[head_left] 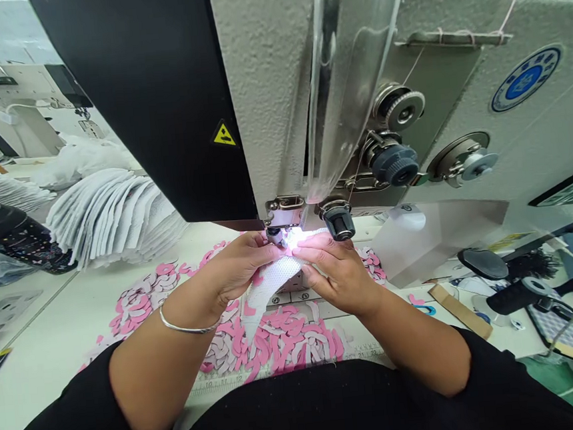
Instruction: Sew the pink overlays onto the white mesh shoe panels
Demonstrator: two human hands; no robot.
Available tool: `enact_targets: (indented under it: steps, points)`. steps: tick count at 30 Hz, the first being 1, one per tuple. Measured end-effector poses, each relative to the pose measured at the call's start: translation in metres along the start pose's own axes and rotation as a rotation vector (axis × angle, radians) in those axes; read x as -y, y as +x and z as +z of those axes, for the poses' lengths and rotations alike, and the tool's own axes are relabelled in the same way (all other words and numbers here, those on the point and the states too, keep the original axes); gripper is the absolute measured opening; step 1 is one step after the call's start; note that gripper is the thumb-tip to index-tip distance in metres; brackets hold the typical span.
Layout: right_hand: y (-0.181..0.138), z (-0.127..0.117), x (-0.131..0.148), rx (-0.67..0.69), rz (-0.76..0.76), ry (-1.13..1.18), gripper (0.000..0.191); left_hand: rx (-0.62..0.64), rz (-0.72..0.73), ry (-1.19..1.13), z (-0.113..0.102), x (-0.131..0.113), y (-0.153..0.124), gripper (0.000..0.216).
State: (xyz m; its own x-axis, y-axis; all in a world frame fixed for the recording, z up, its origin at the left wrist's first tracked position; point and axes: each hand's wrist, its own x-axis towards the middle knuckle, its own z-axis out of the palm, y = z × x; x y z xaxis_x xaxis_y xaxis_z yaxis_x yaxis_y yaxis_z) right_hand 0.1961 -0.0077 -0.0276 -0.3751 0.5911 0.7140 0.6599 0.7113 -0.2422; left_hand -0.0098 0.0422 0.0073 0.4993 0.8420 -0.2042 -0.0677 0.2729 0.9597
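Observation:
My left hand (238, 266) and my right hand (334, 271) pinch a white mesh fabric piece (272, 284) from either side, right under the presser foot (279, 232) of a grey sewing machine (334, 70). The machine's lamp lights the fabric between my fingertips. A thin silver bangle (186, 327) circles my left wrist. Both hands have their fingers closed on the fabric's edges. The needle itself is hidden behind my fingers.
Pink and white cut pieces (282, 342) lie heaped on the table before me. A fanned stack of white fabric parts (111, 217) sits at the left. A clear guard (349, 69) hangs over the needle area. Brush, tools and cables (523, 288) crowd the right side.

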Motion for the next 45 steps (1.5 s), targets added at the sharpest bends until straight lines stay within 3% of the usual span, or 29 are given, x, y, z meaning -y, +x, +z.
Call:
enact_targets:
  steps: [22, 28, 45]
  points:
    - [0.0009, 0.0002, -0.0015, -0.003, 0.020, 0.005, 0.029, 0.013, 0.022, 0.076, 0.0013, -0.0022, -0.0018, 0.017]
    - [0.0010, 0.0004, -0.0018, -0.023, -0.001, 0.009, 0.029, -0.042, 0.020, 0.116, 0.0017, -0.0023, -0.0013, 0.014]
    - [0.0018, 0.0031, -0.0049, -0.014, 0.036, 0.003, 0.029, -0.068, 0.041, 0.035, 0.0010, 0.0014, 0.0021, 0.010]
